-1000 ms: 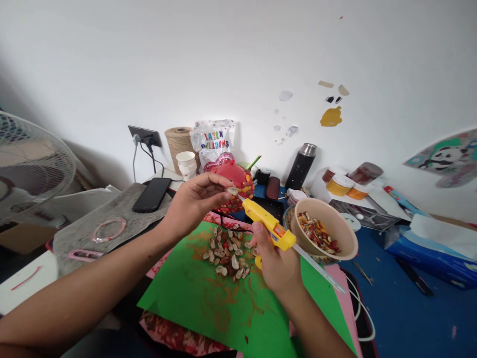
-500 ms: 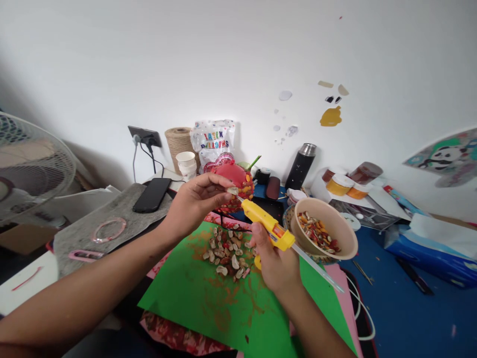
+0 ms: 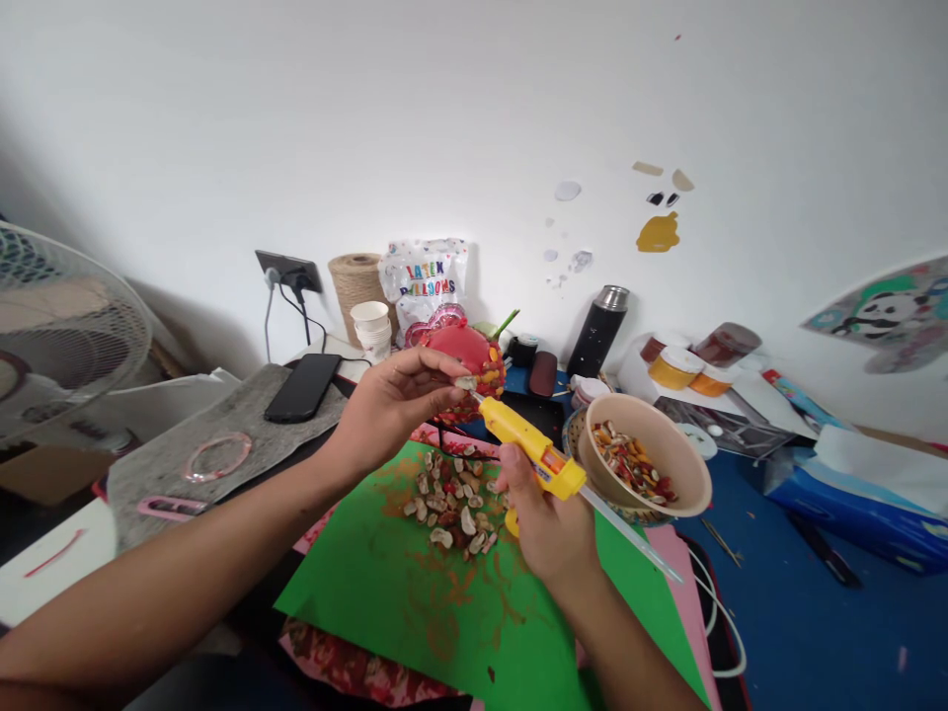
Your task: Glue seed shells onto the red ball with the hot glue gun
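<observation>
Between thumb and fingers, my left hand (image 3: 404, 397) pinches a small pale peanut shell (image 3: 465, 382). My right hand (image 3: 552, 523) is wrapped round a yellow glue gun (image 3: 529, 444), its nozzle tip at the shell; whether they touch I cannot tell. A clear glue stick (image 3: 633, 538) sticks out of the gun's back end. Behind my left fingers is a red balloon (image 3: 460, 346) with shell pieces stuck around its lower part, partly hidden. Several loose peanut shells (image 3: 448, 504) lie below my hands on a smudged green sheet (image 3: 385, 592).
On the right, a beige bowl (image 3: 685, 474) holds painted shells. A black thermos (image 3: 598, 331), paint jars (image 3: 675, 365) and a blue tissue pack (image 3: 859, 504) stand farther right. On the left are a phone (image 3: 303, 387), paper cups (image 3: 371, 326), a twine spool (image 3: 355, 281) and a fan (image 3: 66, 326).
Almost nothing differs. The shell in my left hand has tilted slightly at the glue gun's nozzle; the right hand keeps its place.
</observation>
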Demonstrator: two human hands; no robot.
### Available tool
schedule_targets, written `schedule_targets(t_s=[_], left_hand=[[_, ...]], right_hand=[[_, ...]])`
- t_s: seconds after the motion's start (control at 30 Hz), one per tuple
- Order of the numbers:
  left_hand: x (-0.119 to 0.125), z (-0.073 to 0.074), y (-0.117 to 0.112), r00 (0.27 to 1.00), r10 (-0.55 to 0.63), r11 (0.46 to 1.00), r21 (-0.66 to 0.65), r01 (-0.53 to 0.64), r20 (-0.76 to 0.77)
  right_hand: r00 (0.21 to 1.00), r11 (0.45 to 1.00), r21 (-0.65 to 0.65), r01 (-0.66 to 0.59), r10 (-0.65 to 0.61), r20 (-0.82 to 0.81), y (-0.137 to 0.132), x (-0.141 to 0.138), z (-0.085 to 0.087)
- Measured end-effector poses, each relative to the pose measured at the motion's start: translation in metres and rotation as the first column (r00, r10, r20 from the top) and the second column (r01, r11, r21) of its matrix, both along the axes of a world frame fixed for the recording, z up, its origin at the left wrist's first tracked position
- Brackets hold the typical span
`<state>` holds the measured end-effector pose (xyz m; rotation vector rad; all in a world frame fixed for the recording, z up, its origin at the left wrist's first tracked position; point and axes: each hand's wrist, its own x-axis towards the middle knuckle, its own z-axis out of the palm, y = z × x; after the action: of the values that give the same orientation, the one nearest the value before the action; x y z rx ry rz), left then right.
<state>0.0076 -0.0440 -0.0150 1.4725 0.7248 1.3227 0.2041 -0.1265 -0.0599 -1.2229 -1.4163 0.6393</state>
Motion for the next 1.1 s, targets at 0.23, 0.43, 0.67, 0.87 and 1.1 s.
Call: schedule_targets(t_s=[0.23,0.43,0.67,0.87,1.1], left_hand=[[0.001,0.0001,0.0004,1.0,-0.031,0.999,0.008,0.031,0.0],[0.0017,-0.0018,0.0009,0.999,-0.046,0.999,0.016,0.046,0.0],[0.0014,-0.0011,0.0007,0.999,-0.04,0.999,0.023,0.04,-0.009],[0.0019,-0.002,0.0008,0.999,-0.04,0.999,0.024,0.04,0.005],[-0.0004,-0.002,0.0015,1.0,0.008,1.0,0.025,-0.008,0.001]], right_hand=[[1.0,1.0,0.02,-0.001,0.0,0.03,0.0001,0.0014,-0.0009],[1.0,1.0,0.017,-0.012,0.012,0.014,-0.0001,0.0004,0.0006],[1.0,1.0,0.016,-0.009,0.009,0.006,-0.0001,-0.001,0.0003],[1.0,0.999,0.036,-0.007,0.006,0.027,-0.0002,0.0001,0.0019],[1.0,1.0,0.021,0.009,-0.01,0.016,-0.0006,-0.0003,0.001]])
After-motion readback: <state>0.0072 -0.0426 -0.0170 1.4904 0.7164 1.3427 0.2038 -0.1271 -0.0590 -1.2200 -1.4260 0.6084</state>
